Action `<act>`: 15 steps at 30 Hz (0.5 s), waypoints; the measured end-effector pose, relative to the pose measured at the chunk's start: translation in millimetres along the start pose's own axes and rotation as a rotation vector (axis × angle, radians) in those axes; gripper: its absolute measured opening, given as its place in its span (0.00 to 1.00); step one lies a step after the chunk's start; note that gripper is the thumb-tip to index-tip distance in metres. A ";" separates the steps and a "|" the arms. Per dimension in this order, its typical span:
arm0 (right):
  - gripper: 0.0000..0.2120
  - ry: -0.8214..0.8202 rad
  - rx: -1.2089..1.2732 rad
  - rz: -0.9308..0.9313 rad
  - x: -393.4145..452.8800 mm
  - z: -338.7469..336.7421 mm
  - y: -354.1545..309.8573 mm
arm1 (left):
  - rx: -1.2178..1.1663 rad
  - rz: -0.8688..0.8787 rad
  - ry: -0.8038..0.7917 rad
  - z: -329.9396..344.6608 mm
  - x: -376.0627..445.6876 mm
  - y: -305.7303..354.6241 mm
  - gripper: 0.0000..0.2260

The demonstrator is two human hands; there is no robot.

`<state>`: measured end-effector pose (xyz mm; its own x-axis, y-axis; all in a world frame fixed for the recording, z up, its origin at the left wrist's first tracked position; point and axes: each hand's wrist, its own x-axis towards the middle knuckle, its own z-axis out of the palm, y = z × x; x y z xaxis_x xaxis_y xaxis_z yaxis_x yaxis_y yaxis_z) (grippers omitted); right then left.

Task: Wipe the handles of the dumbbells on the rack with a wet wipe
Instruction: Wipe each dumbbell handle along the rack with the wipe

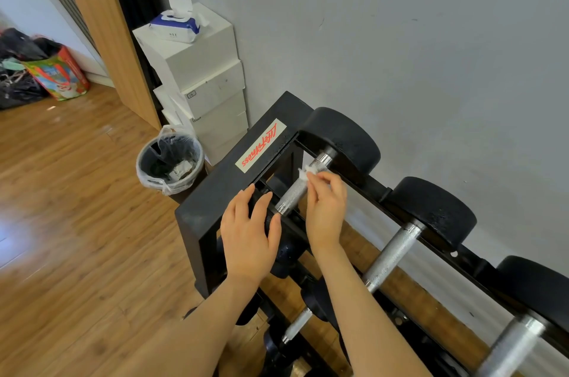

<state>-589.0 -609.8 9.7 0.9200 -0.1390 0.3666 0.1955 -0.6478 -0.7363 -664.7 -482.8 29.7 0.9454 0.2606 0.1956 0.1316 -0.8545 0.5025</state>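
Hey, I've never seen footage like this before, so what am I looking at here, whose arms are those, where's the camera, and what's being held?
There is no machine here. The single picture comes from a wide-angle camera worn on a person's head, looking forward and down, so the two bare arms reaching in from the bottom are that person's own.

In front of them is a black dumbbell rack against a grey wall. Dumbbells lie across it, with black weights and silver metal handles.

The right hand pinches a small white wet wipe against the handle of the leftmost top dumbbell. The left hand rests with straight fingers on the near end of that dumbbell, holding nothing.

Beyond the rack are stacked white boxes with an open pack of wipes on top, and a lined waste bin on the wooden floor.
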 end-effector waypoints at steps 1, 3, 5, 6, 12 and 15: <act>0.12 -0.032 -0.027 -0.038 -1.7 -0.9 1.4 | -0.001 0.004 0.001 -0.5 -0.2 -0.3 0.21; 0.11 -0.061 -0.052 -0.071 5.1 -4.4 3.6 | -0.001 0.005 0.000 -1.1 -0.1 -0.4 0.21; 0.11 -0.040 -0.083 -0.073 16.6 -7.7 3.4 | 0.000 0.005 -0.001 -1.1 -0.1 0.0 0.21; 0.12 -0.030 -0.100 -0.071 20.6 -8.2 3.1 | -0.001 0.006 -0.002 -1.0 -0.2 0.2 0.21; 0.16 -0.132 -0.196 -0.229 5.8 -8.8 8.8 | -0.008 0.006 0.007 -0.1 0.1 -0.4 0.21; 0.20 -0.131 -0.172 -0.209 19.3 -12.0 6.0 | -0.004 0.003 0.004 0.6 0.2 -0.8 0.21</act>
<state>-574.2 -625.4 19.2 0.9041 0.1016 0.4151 0.3353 -0.7710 -0.5415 -664.4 -482.3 28.9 0.9445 0.2599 0.2009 0.1273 -0.8535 0.5053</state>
